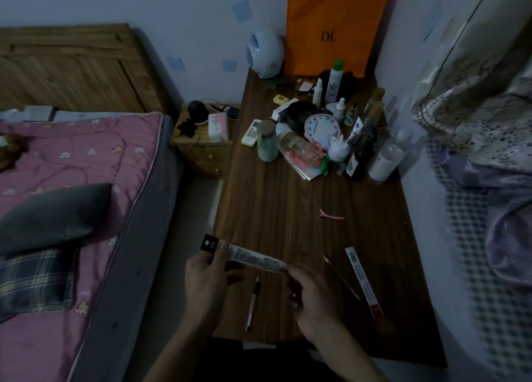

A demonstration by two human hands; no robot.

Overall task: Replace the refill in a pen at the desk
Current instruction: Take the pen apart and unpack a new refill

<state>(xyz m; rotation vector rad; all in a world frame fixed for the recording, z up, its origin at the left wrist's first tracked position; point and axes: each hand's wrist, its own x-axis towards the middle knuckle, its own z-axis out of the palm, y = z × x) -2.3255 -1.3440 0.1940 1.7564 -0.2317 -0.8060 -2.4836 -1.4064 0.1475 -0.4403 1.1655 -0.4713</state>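
step: we judge we are opening the refill packet (253, 255) | grip: left hand (205, 278) pinches its header end, right hand (309, 292) its other end, above the desk (288, 208) | pen (252, 304) lies at 6 o'clock below it | next: tear it, draw a refill

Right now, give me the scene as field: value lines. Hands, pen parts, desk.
left hand: grips the black-header end of the refill packet
right hand: pinches the packet's other end
pen: lies on the desk below the packet
second packet: flat on desk, right
red refill: beside it
hair clip: pink, mid-desk
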